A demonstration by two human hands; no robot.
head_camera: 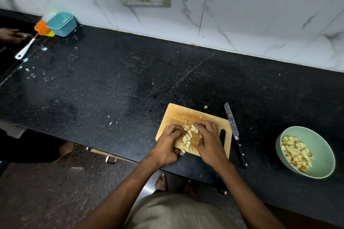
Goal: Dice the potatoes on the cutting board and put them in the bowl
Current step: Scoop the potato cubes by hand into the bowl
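Two bare hands close in from either side on a small heap of diced potato (pixel 189 138) at the near end of a wooden cutting board (pixel 188 113). The left hand (pixel 168 142), fingers curled inward, grips the pieces at its edge of the heap; the right hand (pixel 208 140) lies with fingers bent over the top, cupping the pile rather than pinching it. How much either grip actually encloses cannot be told, as the fingers hide the cubes beneath.

The risk from here is spillage: the loose cubes could slip between the fingers on the carry, since the pale green bowl (pixel 323 147), already part-filled with potato, stands well apart to the right on the black surface (pixel 111 83). The board also sits at the surface's front edge, so a careless sweep could send pieces to the floor. One stray piece (pixel 205 107) lies just past the board's far corner.

The knife (pixel 235 132) rests on the surface just beside the board, between it and the bowl.
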